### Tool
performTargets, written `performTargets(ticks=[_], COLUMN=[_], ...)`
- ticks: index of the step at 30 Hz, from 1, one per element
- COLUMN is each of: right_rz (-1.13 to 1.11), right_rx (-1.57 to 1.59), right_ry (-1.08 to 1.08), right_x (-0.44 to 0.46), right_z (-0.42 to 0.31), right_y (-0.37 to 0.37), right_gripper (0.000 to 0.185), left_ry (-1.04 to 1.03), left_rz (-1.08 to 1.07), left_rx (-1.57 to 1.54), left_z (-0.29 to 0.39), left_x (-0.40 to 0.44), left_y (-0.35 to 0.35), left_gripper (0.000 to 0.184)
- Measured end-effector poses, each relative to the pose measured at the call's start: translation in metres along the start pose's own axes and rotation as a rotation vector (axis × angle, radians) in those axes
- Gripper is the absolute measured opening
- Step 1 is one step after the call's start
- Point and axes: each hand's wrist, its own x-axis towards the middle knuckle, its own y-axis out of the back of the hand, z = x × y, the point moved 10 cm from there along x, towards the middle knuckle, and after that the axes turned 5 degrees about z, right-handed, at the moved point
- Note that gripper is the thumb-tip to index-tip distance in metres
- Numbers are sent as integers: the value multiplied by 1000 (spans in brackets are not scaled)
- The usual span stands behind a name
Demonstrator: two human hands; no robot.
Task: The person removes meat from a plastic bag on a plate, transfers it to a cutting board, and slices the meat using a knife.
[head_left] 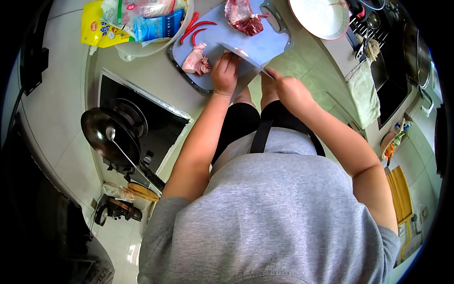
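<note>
Gripping a kitchen knife over raw meat on a blue cutting board

From where I stand: right hand (289,90) is closed around the handle of the kitchen knife (250,60), blade angled out toward the left hand (224,73). Left hand rests beside the blade, fingers bent down; can't tell if they pinch anything, undersides hidden. Small pink scrap (240,52) shows at the blade, likely meat.

Handling, my guess: knife stiff, fairly light, sharp; hold by handle only. Meat soft, floppy, slippery with fat; best pinned flat from above, fingertips curled back from the edge.

Position: knife lies over the near part of the cutting board (217,35), blade running out of the right grip. Pale fatty meat piece (196,62) sits on the board just left of the left hand. Red meat chunk (246,19) lies beyond both hands, at the board's far side. Red chillies (198,24) between, toward the left edge.
</note>
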Motion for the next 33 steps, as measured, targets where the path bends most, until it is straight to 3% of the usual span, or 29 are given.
performTargets(ticks=[3,11,13,18,21,26,28,33], right_rz=[164,41,179,249,119,82,87,28], right_rx=[11,-47,0,-12,17,-28,-8,-11], right_ry=[131,10,97,199,-21,20,50,-48], right_x=[35,1,18,34,18,-13,-20,-31], right_z=[-25,6,-8,-18,11,-13,-21,-14], right_y=[1,-11,-9,-4,3,20,24,28], right_gripper=[59,52,59,54,59,64,66,68], left_ry=[35,-15,7,18,33,18,9,15], left_rz=[-21,17,20,29,28,100,4,17], left_rx=[-22,27,4,35,1,-9,43,8], left_z=[-3,2,0,-2,-4,-2,-5,-5], left_x=[-1,1,-4,-5,-1,-2,-5,-5], left_y=[-1,3,1,3,2,9,-1,1], left_gripper=[27,24,23,20,20,21,21,22])
